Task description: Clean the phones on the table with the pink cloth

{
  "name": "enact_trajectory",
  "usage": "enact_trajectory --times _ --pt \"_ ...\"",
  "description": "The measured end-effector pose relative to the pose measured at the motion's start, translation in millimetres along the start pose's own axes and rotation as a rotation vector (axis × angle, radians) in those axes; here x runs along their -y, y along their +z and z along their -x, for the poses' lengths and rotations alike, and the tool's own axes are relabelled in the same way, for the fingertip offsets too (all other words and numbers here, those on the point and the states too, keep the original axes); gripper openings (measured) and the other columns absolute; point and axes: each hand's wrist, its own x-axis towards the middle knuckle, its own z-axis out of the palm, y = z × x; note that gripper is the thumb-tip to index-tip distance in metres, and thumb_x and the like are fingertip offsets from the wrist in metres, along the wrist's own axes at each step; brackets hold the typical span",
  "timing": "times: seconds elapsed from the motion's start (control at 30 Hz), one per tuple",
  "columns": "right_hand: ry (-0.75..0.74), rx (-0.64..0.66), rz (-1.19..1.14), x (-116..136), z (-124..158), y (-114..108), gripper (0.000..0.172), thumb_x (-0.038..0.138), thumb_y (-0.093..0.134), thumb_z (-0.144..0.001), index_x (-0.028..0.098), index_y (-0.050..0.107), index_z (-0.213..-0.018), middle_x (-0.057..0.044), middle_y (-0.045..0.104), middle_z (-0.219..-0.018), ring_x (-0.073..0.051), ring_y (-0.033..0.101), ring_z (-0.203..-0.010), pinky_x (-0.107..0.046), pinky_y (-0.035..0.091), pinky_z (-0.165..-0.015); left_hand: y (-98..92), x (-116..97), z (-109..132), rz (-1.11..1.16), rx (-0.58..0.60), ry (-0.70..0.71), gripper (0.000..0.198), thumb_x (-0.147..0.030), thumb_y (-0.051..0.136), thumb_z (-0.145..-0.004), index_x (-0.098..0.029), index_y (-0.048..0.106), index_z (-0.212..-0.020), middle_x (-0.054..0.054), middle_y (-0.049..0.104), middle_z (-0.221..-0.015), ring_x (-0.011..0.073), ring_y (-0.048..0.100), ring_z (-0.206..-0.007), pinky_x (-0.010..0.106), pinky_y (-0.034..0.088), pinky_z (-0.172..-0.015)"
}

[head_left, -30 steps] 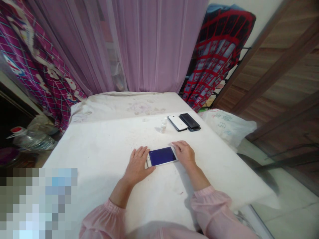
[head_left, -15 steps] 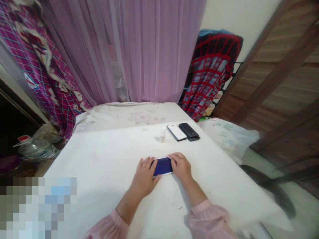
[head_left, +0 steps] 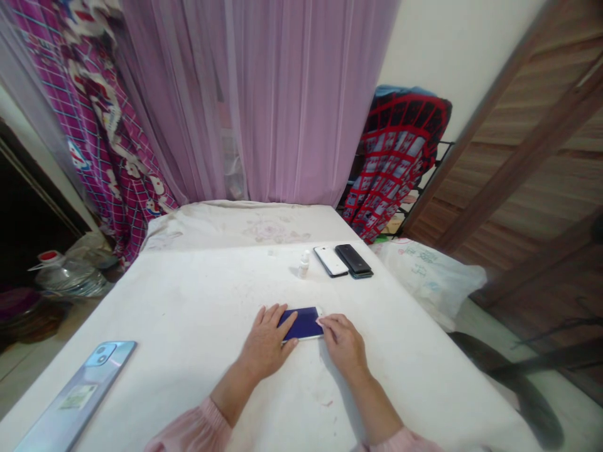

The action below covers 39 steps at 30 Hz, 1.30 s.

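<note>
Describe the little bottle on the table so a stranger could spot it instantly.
At the far end of the white-covered table lie a white phone and a black phone. The small pale bottle stands just to their left, the only upright thing beside those flat devices.

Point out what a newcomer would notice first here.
Two bare hands draw the eye at the middle of the white-covered table: the left hand and right hand rest at either end of a smartphone with a dark blue screen. Farther along the table lie a small bottle, a white phone and a black phone, while a sheer purple curtain fills the view behind.
</note>
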Motion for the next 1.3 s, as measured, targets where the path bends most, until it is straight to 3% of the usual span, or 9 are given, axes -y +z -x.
enact_trajectory --times 0.23,0.33,0.57,0.9,1.3 --pt "0.051 -0.026 0.094 12 -37 12 0.030 0.013 0.047 -0.085 0.024 0.073 -0.093 -0.004 0.068 -0.094 -0.018 0.064 -0.088 -0.027 0.050 -0.079 -3.8 -2 0 0.015 -0.001 -0.017 0.050 -0.046 0.048 -0.092 -0.027 0.045 -0.138 0.010 0.046 -0.143 0.0300 0.040 -0.132 0.054 0.028 -0.109" --pt "0.047 -0.030 0.076 10 -33 11 0.029 0.014 0.047 -0.085 0.024 0.073 -0.093 -0.004 0.068 -0.093 -0.017 0.063 -0.088 -0.027 0.050 -0.080 -5.0 -4 0 0.023 -0.003 -0.026 0.051 -0.045 0.050 -0.091 -0.027 0.045 -0.138 0.010 0.046 -0.143 0.0300 0.040 -0.131 0.054 0.027 -0.110" --pt "0.004 0.020 0.003 -2 5 0 0.031 0.020 0.044 -0.088 0.025 0.072 -0.100 -0.005 0.068 -0.098 -0.017 0.064 -0.091 -0.026 0.051 -0.080 -7.6 -5 -1 0.024 0.015 -0.031 0.051 -0.045 0.048 -0.091 -0.026 0.044 -0.138 0.010 0.046 -0.143 0.0301 0.040 -0.131 0.055 0.027 -0.109" --pt "0.061 -0.013 0.109 9 -34 12 0.029 0.014 0.048 -0.085 0.024 0.073 -0.094 -0.004 0.068 -0.093 -0.017 0.064 -0.087 -0.026 0.050 -0.079 -4.0 -3 0 0.027 -0.007 -0.024 0.051 -0.046 0.048 -0.092 -0.026 0.045 -0.138 0.010 0.046 -0.142 0.0298 0.039 -0.131 0.055 0.026 -0.110" --pt "0.018 -0.014 -0.013 1 24 -6 0.034 0.016 0.043 -0.085 0.025 0.072 -0.100 -0.006 0.068 -0.098 -0.017 0.064 -0.092 -0.028 0.052 -0.082 -6.1 -4 -1 0.022 -0.005 -0.026 0.050 -0.046 0.047 -0.092 -0.026 0.045 -0.138 0.010 0.047 -0.142 0.0289 0.039 -0.131 0.054 0.026 -0.110"
